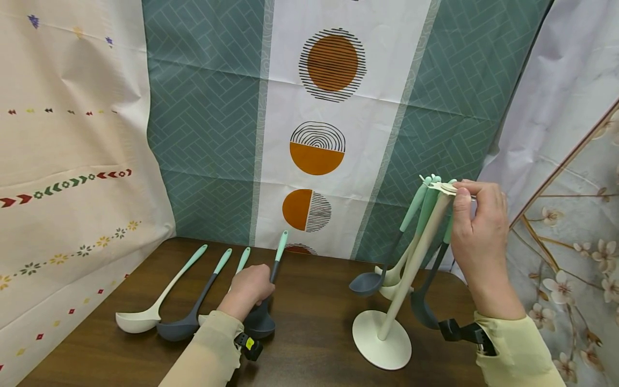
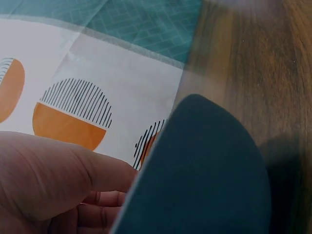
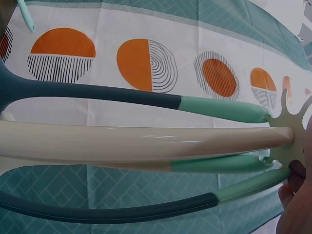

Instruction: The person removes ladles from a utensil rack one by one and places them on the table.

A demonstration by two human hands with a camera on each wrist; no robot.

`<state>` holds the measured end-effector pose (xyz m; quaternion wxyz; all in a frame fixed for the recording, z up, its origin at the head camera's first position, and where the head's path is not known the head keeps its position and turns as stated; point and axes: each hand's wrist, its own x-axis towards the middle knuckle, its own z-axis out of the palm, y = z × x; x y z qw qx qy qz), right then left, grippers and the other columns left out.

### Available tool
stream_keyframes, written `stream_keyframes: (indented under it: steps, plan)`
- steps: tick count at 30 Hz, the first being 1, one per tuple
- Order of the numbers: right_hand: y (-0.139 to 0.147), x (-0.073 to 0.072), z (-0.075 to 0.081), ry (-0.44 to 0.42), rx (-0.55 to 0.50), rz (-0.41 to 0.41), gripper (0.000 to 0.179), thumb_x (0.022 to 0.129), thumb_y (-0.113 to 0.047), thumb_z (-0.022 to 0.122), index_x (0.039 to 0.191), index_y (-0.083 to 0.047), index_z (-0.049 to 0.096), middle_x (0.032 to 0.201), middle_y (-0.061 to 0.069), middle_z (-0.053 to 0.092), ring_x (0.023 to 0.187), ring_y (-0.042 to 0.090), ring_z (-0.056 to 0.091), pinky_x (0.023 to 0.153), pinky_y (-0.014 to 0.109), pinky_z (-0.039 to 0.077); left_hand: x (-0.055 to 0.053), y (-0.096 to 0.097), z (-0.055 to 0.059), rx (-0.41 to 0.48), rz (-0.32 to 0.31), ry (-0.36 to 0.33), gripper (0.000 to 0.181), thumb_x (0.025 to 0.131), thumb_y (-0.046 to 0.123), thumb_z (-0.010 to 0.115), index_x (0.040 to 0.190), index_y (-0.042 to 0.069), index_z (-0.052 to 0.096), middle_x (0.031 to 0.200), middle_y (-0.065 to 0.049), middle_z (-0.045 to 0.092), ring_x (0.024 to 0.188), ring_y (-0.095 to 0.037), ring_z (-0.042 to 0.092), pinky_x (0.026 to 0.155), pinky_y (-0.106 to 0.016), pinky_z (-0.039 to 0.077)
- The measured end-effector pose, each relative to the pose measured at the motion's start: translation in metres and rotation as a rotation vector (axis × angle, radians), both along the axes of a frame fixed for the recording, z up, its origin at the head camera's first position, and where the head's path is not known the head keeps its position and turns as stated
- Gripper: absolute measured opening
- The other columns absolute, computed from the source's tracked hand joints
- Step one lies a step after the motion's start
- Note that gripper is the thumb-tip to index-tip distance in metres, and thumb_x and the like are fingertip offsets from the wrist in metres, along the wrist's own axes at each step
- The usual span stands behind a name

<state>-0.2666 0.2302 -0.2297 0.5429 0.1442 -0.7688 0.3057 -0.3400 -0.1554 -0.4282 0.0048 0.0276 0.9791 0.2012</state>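
Note:
My left hand grips a dark grey ladle by its shaft; the mint handle end points up and away. Its bowl fills the right part of the left wrist view. At the right, my right hand pinches the hooked top of a cream utensil stand, which leans with its top to the right. Several white and grey ladles hang from it, such as a grey ladle on its left and another grey ladle on its right. In the right wrist view my fingertips touch the hook plate.
Left of my left hand, a white ladle and a grey ladle lie on the brown table. A further white ladle is partly hidden behind the left hand. A patterned curtain hangs behind the table.

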Motion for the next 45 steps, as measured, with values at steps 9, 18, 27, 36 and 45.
stream_keyframes:
  steps: [9, 18, 27, 36, 45]
  plan:
    - [0.001, -0.0011, -0.0006, 0.009, -0.009, -0.001, 0.035, 0.115, -0.024, 0.052, 0.127, 0.005, 0.068, 0.13, 0.025, 0.064, 0.13, 0.041, 0.055, 0.106, 0.045, 0.037, 0.001, 0.0, -0.0005, -0.03, 0.028, -0.012, 0.023, 0.101, 0.009, 0.072, 0.079, 0.007, 0.065, 0.064, -0.006, 0.063, 0.05, -0.017, 0.062, 0.051, -0.033, 0.045]
    - [0.0003, -0.0009, 0.0, 0.001, -0.006, -0.001, 0.035, 0.115, -0.024, 0.051, 0.127, 0.005, 0.067, 0.131, 0.025, 0.064, 0.13, 0.041, 0.055, 0.106, 0.047, 0.037, 0.0006, -0.004, -0.0038, -0.022, 0.022, -0.005, 0.024, 0.1, 0.006, 0.07, 0.077, 0.007, 0.065, 0.064, -0.006, 0.063, 0.05, -0.019, 0.063, 0.051, -0.033, 0.046]
    - [0.0004, -0.0006, 0.0006, -0.007, -0.004, -0.001, 0.036, 0.116, -0.025, 0.051, 0.128, 0.005, 0.067, 0.13, 0.025, 0.063, 0.127, 0.041, 0.054, 0.105, 0.047, 0.037, 0.0004, -0.005, -0.0044, -0.047, 0.025, 0.001, 0.02, 0.099, 0.005, 0.071, 0.08, 0.007, 0.066, 0.069, -0.006, 0.062, 0.056, -0.022, 0.062, 0.054, -0.036, 0.048]
    - [-0.0002, -0.0006, 0.0006, -0.013, -0.004, -0.003, 0.037, 0.116, -0.026, 0.051, 0.128, 0.005, 0.067, 0.131, 0.025, 0.063, 0.129, 0.04, 0.054, 0.105, 0.048, 0.037, -0.0016, -0.0068, -0.0064, -0.094, 0.03, -0.007, 0.014, 0.099, 0.006, 0.073, 0.086, 0.006, 0.07, 0.075, -0.007, 0.062, 0.065, -0.024, 0.057, 0.059, -0.039, 0.047]
    - [0.0003, -0.0008, 0.0002, -0.001, -0.006, -0.004, 0.037, 0.115, -0.026, 0.051, 0.127, 0.005, 0.067, 0.131, 0.025, 0.063, 0.126, 0.041, 0.055, 0.103, 0.047, 0.036, -0.0019, -0.0066, -0.0073, -0.106, 0.035, -0.031, 0.013, 0.099, 0.006, 0.073, 0.087, 0.006, 0.071, 0.075, -0.007, 0.062, 0.066, -0.024, 0.057, 0.06, -0.038, 0.047]
